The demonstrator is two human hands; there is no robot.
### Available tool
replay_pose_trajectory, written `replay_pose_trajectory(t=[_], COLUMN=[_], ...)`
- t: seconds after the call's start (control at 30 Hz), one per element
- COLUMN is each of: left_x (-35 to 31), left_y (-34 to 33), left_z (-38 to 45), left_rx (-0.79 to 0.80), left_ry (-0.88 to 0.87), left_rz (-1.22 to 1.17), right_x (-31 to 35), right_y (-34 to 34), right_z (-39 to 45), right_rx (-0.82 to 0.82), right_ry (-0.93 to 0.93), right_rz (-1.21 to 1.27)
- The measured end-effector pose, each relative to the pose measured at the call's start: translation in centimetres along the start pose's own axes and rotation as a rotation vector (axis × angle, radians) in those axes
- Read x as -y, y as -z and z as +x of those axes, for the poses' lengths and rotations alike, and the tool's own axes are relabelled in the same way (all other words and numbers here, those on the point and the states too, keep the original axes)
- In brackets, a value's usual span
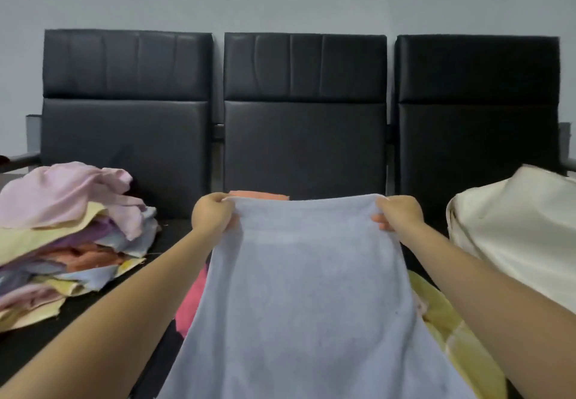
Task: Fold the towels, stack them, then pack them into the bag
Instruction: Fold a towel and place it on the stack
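At center frame, our left hand and right hand each pinch 1 far corner of the blue towel; its long axis runs from those fingers toward the bottom edge.

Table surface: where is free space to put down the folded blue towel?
Bare dark table shows between the unfolded towel pile and the left hand. Another strip lies between the right hand and the cream bag. The centre, under the blue towel, is crowded.
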State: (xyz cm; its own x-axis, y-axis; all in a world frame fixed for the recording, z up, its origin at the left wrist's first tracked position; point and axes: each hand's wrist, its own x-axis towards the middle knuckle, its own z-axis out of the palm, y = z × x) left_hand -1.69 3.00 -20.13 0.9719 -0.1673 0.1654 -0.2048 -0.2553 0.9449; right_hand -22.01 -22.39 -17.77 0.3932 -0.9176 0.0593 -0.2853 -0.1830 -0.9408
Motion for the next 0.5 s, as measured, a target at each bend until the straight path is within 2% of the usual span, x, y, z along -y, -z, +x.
replay_pose_trajectory(t=[0.23, 0.4, 0.5], left_x=[5.3, 6.8, 6.0], left_y=[-3.6, -3.7, -2.4], left_z=[1.4, 0.9, 0.2], left_rx=[-0.021, 0.174, 0.22], left_ry=[-0.031, 0.044, 0.032], left_rz=[0.2, 0.237, 0.194], right_x=[-5.4, -7.3, -6.3], right_y=[-3.6, -4.4, -3.3], right_z=[2.9, 3.4, 2.2], right_rx=[0.024, 0.15, 0.124], right_ry=[0.119, 0.066, 0.059], right_rz=[-0.205, -0.22, -0.34])
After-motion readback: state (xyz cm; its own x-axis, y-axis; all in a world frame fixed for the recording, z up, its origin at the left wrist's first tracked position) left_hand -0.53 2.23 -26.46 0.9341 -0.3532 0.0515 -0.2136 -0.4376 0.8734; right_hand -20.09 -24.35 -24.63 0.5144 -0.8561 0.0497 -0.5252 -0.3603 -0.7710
